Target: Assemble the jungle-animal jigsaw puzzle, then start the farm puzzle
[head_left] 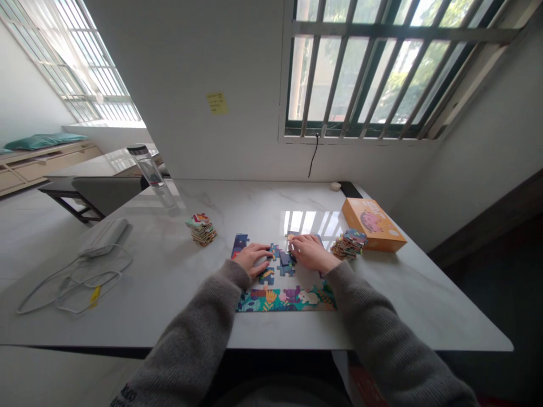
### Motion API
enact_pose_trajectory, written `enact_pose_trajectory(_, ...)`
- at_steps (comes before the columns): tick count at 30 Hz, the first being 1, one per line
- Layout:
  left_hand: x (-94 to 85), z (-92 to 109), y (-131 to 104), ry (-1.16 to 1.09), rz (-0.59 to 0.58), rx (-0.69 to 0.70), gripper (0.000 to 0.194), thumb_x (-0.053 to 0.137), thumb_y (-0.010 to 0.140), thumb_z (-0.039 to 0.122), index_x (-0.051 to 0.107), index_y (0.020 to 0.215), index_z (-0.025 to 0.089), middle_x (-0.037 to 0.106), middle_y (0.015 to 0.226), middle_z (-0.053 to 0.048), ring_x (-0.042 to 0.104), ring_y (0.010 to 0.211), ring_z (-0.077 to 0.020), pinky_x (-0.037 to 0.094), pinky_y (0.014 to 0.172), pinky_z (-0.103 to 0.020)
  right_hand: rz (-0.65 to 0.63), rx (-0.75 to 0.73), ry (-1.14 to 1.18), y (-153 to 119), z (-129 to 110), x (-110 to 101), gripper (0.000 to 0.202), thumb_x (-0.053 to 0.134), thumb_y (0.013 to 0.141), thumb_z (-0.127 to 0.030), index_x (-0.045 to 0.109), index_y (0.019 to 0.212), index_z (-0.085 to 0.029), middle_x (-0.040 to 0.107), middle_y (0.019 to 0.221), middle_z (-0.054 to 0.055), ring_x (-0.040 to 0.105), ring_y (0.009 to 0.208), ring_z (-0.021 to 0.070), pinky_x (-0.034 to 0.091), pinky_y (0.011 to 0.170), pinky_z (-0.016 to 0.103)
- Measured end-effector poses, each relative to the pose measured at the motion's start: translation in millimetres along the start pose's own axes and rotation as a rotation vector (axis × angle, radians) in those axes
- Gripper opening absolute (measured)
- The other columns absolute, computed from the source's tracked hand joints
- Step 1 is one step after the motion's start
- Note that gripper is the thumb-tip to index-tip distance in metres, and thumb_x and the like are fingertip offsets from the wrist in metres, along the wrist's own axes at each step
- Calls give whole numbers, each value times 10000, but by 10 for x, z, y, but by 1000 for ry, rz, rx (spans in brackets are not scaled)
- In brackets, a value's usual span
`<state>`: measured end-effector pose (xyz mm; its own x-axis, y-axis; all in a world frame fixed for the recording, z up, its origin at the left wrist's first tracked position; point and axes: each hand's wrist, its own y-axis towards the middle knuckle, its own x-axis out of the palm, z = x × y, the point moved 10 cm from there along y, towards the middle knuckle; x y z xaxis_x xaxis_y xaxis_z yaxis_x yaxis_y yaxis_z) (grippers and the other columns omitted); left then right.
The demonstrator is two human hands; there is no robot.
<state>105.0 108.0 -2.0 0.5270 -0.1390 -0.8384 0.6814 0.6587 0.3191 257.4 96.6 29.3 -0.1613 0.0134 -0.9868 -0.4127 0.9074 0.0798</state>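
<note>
A partly assembled jigsaw puzzle (285, 299) lies on the white table in front of me, its bottom strip showing a white rabbit and colourful plants. My left hand (253, 259) rests over the puzzle's left side, fingers stretched and fingertips touching a small blue puzzle piece (275, 250). Over the upper right of the puzzle, my right hand (313, 252) lies with its fingers apart, the tips on pieces by the top edge. Between the hands sits a dark puzzle piece (284, 259), close to my right thumb. Below my left hand is another loose piece (267, 276). Both palms hide parts of the puzzle.
Stacks of puzzle pieces stand at left (202, 229) and right (349, 244). Behind the right stack is an orange box (375, 226). A clear bottle (153, 178) stands at back left, near a white device (104, 237) with a looped cable (70, 308). The table's front edge (288, 347) is near me.
</note>
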Motion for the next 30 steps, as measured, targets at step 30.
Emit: enact_pose_trajectory(30, -147, 52, 103, 188, -18, -368, 507, 664, 826, 271, 568, 1319, 204, 599, 1139, -109, 543, 1120, -308, 417, 966, -451, -38, 14, 216, -222, -83, 51, 399, 763, 799, -392, 617, 1132, -228, 556, 1223, 105, 489, 1191, 314, 352, 1044, 503)
